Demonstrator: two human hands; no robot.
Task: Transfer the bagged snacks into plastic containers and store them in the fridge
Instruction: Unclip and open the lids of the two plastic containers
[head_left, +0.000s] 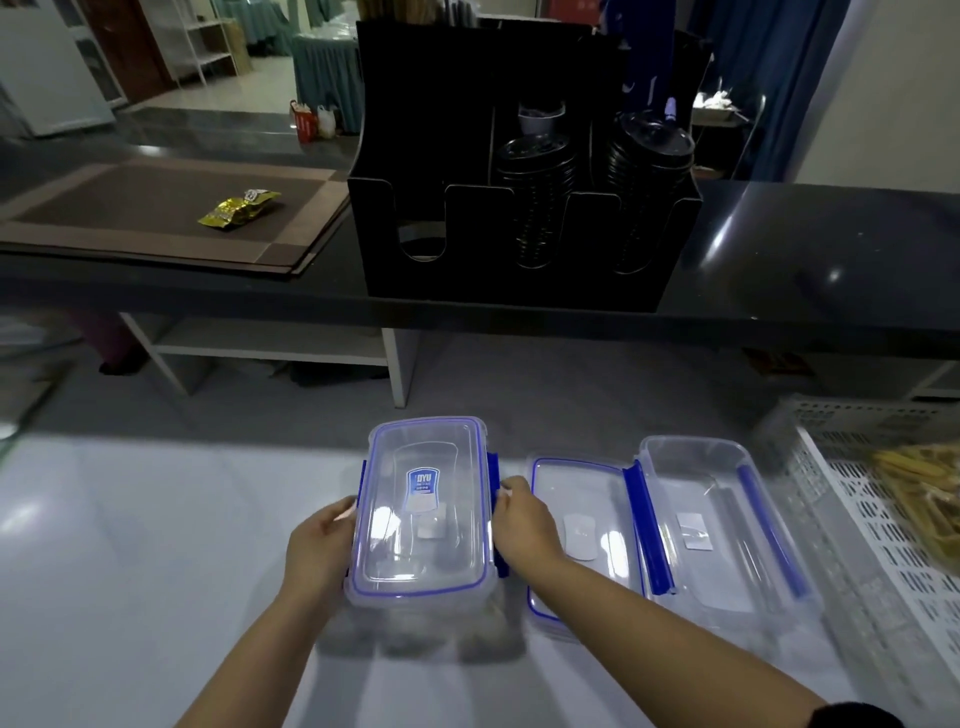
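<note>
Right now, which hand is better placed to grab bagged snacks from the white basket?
Right hand: it sits nearer the white perforated plastic basket of snacks at far right. The left hand is on the far side of the lidded clear plastic container.

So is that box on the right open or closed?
Open: the right container has no lid on; its lid lies flat beside it.
</note>
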